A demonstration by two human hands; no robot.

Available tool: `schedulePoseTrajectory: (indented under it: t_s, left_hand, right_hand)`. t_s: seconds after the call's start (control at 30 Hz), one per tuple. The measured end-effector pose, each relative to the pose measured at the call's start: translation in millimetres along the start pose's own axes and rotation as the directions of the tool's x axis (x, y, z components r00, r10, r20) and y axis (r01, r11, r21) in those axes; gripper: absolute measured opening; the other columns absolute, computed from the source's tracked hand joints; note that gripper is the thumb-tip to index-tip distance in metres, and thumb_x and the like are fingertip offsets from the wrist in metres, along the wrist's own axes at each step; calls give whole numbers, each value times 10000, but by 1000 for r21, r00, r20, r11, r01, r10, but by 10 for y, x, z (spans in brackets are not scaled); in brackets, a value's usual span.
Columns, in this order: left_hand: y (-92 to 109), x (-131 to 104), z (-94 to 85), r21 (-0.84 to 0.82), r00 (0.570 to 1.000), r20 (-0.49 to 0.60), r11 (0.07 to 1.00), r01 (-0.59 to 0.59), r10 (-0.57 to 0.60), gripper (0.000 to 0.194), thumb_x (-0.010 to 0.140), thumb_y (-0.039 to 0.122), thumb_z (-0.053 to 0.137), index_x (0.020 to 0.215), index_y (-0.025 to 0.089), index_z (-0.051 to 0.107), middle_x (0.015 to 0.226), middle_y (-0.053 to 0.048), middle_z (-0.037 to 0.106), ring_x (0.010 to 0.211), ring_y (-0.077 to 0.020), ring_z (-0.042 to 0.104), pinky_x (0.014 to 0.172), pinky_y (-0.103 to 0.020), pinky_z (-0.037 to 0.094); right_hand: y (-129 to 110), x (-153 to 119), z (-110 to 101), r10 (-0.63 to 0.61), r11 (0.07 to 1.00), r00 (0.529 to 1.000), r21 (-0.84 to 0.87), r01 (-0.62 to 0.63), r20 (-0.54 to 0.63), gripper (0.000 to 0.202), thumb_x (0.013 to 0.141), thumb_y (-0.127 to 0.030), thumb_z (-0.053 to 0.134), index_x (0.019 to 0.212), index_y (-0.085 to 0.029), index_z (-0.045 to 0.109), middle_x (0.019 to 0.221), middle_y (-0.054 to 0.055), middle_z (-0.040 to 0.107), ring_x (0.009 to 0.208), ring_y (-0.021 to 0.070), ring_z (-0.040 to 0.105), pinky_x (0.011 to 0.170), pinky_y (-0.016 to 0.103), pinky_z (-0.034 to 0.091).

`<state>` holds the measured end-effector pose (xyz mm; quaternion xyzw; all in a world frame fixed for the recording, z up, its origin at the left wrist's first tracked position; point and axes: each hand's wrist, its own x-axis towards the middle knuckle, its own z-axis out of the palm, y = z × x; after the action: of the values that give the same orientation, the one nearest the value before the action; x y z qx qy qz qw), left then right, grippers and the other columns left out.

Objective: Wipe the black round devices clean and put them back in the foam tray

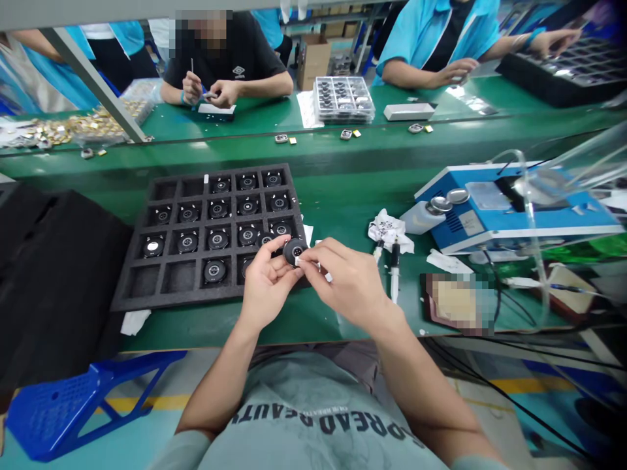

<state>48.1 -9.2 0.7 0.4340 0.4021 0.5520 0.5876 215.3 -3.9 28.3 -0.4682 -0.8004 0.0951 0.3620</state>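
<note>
From my remote seat I see the round black disc (296, 247) between the two hands, by the foam tray's (141, 283) right edge. My left hand (266, 287) grips it; my right hand (347, 279) pinches a small white piece (297, 260) against its lower face.

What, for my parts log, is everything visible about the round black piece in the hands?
The round black piece looks like smooth plastic or glass, with pale marks at its centre. It is held up, marked face toward the camera, in view overlapping the near right of the tray. The left hand holds its edge; the right hand pinches a white bit at its lower rim.
</note>
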Motion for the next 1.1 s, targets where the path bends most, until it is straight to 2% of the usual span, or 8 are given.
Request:
schedulePoseTrajectory:
  t_s: [0.17,0.33,0.5,0.63,0.7,0.8,0.93,1.1]
  left_hand:
    - [-31,-10,21,-1,999,-31,1000,26,-26,669,749,277,917,1321,193,580,1101,-92,808,1033,-241,794,993,-367,613]
    - [29,-190,-8,-26,999,13,999,43,-43,619,740,265,912,1283,207,622,1048,-83,805,951,-238,799,896,-353,630]
    - [404,-516,-612,299,968,-227,954,-40,112,588,740,229,882,1281,184,654,1040,-85,804,867,-197,774,829,-308,623]
    - [717,-716,-1288,684,862,-380,730,17,336,578,770,283,843,1302,169,648,1073,-90,786,978,-243,763,964,-401,607]
    - [791,-751,-1488,830,881,-303,555,56,364,541,803,286,805,1312,175,658,1201,-108,749,1084,-265,738,1067,-440,561]
    - [802,-750,-1579,926,934,-174,374,47,312,491,865,312,735,1327,166,663,1350,-151,660,1199,-300,689,1120,-485,526]
    - [743,-753,-1560,994,949,-36,106,3,312,432,960,379,634,1335,164,651,1430,-170,623,1484,-374,450,1239,-589,381]
    - [690,-832,-1577,994,941,-65,-60,90,333,452,1065,391,424,1378,149,641,1581,-192,526,1573,-399,328,1269,-669,281]
  right_hand:
    - [251,-34,-86,71,972,997,-224,-77,-35,201,1004,-271,585,905,-215,751,853,37,741,690,155,649,603,297,388]
    - [455,-207,-155,100,992,984,-67,-111,-149,161,981,-314,652,882,-220,737,755,13,688,638,151,598,628,306,439]
    - [565,-331,-171,169,985,971,-13,-174,-172,157,958,-362,695,877,-233,734,753,12,687,600,157,572,615,329,447]
    - [581,-372,-180,227,974,963,15,-227,-145,187,957,-414,700,879,-247,733,753,18,688,618,177,586,618,348,450]
    - [561,-366,-173,223,975,964,27,-222,-143,181,957,-410,700,875,-252,730,756,17,689,625,177,588,620,347,455]
    - [514,-341,-160,183,983,970,40,-179,-157,168,960,-384,693,862,-251,723,756,11,691,617,166,582,618,339,464]
    - [496,-346,-167,159,987,975,50,-152,-158,154,959,-357,693,865,-240,724,757,3,692,609,148,577,612,321,464]
    - [575,-415,-216,148,989,967,11,-149,-205,132,940,-321,717,847,-228,730,738,-13,690,591,122,567,594,289,457]
